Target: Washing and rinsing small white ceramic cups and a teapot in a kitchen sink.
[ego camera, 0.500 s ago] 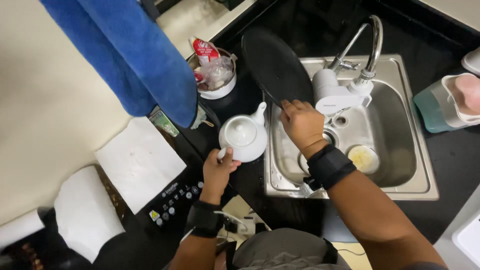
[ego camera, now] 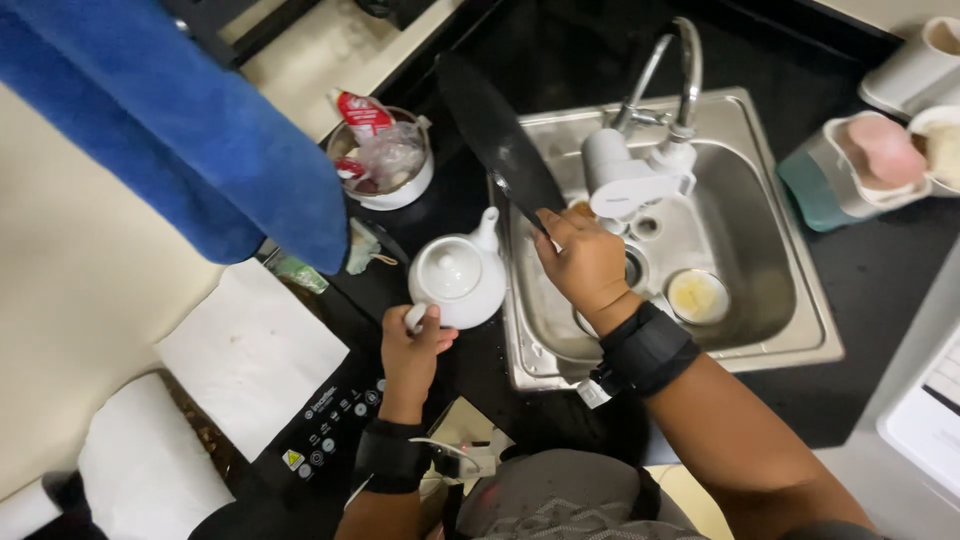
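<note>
Two hands are busy at once. My left hand point(ego camera: 412, 345) is closed around the handle of the white teapot point(ego camera: 458, 280), which sits lid on upon the black counter point(ego camera: 880, 290), just beside the left rim of the steel sink point(ego camera: 800, 300), spout pointing toward the basin. My right hand point(ego camera: 585, 262) is clenched on the handle of a black frying pan point(ego camera: 495, 130), held over the sink's left edge; the pan tilts up and away toward the far left corner of the basin, its dark face seen nearly edge-on. Both wrists wear black bands.

Just past my right hand stands the faucet point(ego camera: 680, 70) with a white filter unit point(ego camera: 625, 185) fixed to it, hanging over the basin. Down in the sink, near its front right corner, lies a small round dish point(ego camera: 697, 295) with a yellowish inside.

Beyond the teapot, toward the counter's far left, sits a white bowl point(ego camera: 385, 165) stuffed with plastic packets. A blue towel point(ego camera: 190, 130) hangs over the left part of the view. At the counter's right edge stands a teal holder point(ego camera: 815, 185) with a pink sponge in it.
</note>
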